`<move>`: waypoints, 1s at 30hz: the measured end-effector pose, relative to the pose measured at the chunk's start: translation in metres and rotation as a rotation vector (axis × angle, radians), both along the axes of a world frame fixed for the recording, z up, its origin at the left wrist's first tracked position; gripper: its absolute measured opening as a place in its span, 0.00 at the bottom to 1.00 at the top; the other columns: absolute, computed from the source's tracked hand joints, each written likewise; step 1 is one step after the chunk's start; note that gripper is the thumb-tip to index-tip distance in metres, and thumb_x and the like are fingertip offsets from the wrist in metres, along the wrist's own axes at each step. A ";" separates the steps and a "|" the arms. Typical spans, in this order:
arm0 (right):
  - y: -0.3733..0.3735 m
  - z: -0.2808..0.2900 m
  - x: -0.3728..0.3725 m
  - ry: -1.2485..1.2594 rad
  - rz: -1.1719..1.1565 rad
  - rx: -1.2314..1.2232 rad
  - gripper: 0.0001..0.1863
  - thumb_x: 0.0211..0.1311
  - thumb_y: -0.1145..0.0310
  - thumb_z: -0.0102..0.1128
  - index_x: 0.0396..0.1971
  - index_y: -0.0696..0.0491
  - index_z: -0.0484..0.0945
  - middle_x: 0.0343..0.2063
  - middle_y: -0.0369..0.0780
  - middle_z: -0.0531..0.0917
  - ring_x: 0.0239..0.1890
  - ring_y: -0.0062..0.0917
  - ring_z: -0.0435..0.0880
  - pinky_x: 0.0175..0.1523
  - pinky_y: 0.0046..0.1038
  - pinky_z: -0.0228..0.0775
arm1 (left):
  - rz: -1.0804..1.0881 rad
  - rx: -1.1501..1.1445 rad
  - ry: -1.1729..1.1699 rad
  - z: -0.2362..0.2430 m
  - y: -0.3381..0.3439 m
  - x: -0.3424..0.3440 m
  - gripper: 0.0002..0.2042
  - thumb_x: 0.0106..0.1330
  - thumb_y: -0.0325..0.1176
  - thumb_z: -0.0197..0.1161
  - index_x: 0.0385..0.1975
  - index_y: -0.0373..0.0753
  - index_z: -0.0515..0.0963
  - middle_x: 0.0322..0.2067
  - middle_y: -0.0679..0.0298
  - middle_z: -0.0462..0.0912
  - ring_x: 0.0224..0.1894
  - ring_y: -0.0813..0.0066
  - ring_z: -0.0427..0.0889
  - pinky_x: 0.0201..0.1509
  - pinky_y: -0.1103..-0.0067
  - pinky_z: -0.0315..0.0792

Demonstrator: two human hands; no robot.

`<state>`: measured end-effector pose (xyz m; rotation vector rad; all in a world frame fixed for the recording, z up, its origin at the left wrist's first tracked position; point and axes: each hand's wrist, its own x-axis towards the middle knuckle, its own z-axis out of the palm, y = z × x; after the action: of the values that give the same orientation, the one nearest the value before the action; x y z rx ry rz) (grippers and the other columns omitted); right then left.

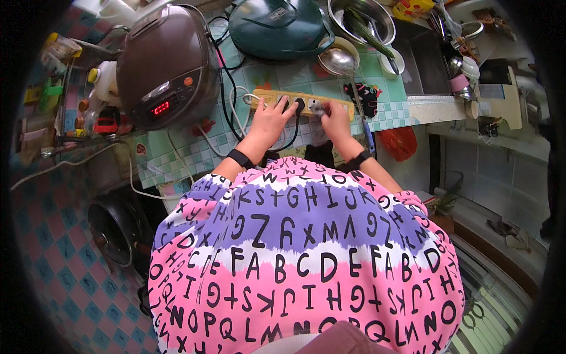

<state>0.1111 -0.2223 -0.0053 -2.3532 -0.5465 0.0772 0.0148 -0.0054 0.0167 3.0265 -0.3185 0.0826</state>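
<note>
A long yellow power strip (pixel 348 108) lies across the tiled counter in front of me. My left hand (pixel 270 124) rests on its left part with the fingers spread. Beside those fingertips, a black plug (pixel 300 105) sits in the strip, its cord running down toward me. A white plug and cord (pixel 252 101) are at the strip's left end. My right hand (pixel 336 123) is over the right part, fingers closed together around a small greyish thing (pixel 320 109), blurred and partly hidden, so its kind cannot be made out.
A brown rice cooker (pixel 171 71) with a lit red display stands left, a dark green lidded electric pan (pixel 280 29) behind. A steel bowl (pixel 391 26) holds long green vegetables. Near the strip are a metal ladle (pixel 338 60), a dark patterned cloth (pixel 367 99) and a red bag (pixel 397 143).
</note>
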 end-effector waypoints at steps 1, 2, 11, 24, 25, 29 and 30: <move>0.008 0.001 0.010 -0.078 -0.047 0.089 0.11 0.48 0.82 0.58 0.34 0.56 0.81 0.36 0.47 0.83 0.39 0.41 0.83 0.43 0.36 0.76 | -0.006 0.033 0.012 0.000 -0.002 0.000 0.33 0.60 0.27 0.58 0.68 0.53 0.63 0.64 0.56 0.70 0.56 0.61 0.79 0.67 0.53 0.61; 0.019 0.000 0.017 -0.128 -0.065 0.150 0.11 0.49 0.81 0.59 0.35 0.58 0.81 0.37 0.48 0.82 0.41 0.42 0.82 0.45 0.37 0.75 | -0.008 0.070 0.010 0.000 -0.005 0.001 0.33 0.60 0.28 0.58 0.69 0.56 0.63 0.65 0.55 0.69 0.56 0.60 0.79 0.67 0.52 0.61; -0.013 -0.014 -0.029 -0.149 0.405 -0.053 0.12 0.49 0.81 0.57 0.32 0.55 0.85 0.38 0.43 0.80 0.43 0.40 0.80 0.49 0.36 0.74 | 0.014 0.100 0.057 -0.006 -0.012 -0.001 0.35 0.60 0.29 0.59 0.70 0.61 0.61 0.66 0.52 0.66 0.58 0.57 0.77 0.66 0.48 0.60; 0.002 -0.010 -0.025 -0.163 0.398 -0.039 0.14 0.46 0.81 0.57 0.35 0.55 0.83 0.40 0.43 0.81 0.46 0.41 0.78 0.53 0.38 0.72 | -0.006 0.116 0.162 0.007 -0.010 0.006 0.36 0.59 0.28 0.61 0.69 0.60 0.62 0.66 0.50 0.66 0.57 0.57 0.78 0.66 0.50 0.61; -0.008 -0.007 -0.028 -0.009 0.449 -0.082 0.13 0.46 0.81 0.57 0.33 0.55 0.83 0.39 0.43 0.81 0.45 0.41 0.78 0.52 0.38 0.72 | -0.004 0.106 0.197 0.010 -0.011 0.007 0.36 0.58 0.28 0.61 0.69 0.60 0.62 0.66 0.49 0.66 0.57 0.58 0.78 0.66 0.50 0.61; -0.021 0.007 -0.018 -0.008 0.325 -0.014 0.11 0.45 0.80 0.58 0.30 0.54 0.84 0.32 0.42 0.81 0.43 0.40 0.79 0.50 0.39 0.72 | 0.029 0.088 0.346 0.023 -0.015 0.017 0.35 0.57 0.29 0.63 0.68 0.58 0.64 0.67 0.49 0.65 0.58 0.58 0.78 0.68 0.51 0.60; -0.016 0.008 -0.013 -0.111 0.258 -0.014 0.13 0.47 0.79 0.58 0.35 0.54 0.83 0.34 0.43 0.80 0.44 0.41 0.78 0.50 0.40 0.72 | 0.031 0.095 0.383 0.025 -0.017 0.021 0.34 0.57 0.30 0.64 0.67 0.57 0.65 0.67 0.50 0.65 0.59 0.58 0.77 0.68 0.52 0.60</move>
<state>0.0977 -0.2381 0.0028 -2.2981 -0.9041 0.0688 0.0361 -0.0221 0.0415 3.0479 -0.2464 -0.5163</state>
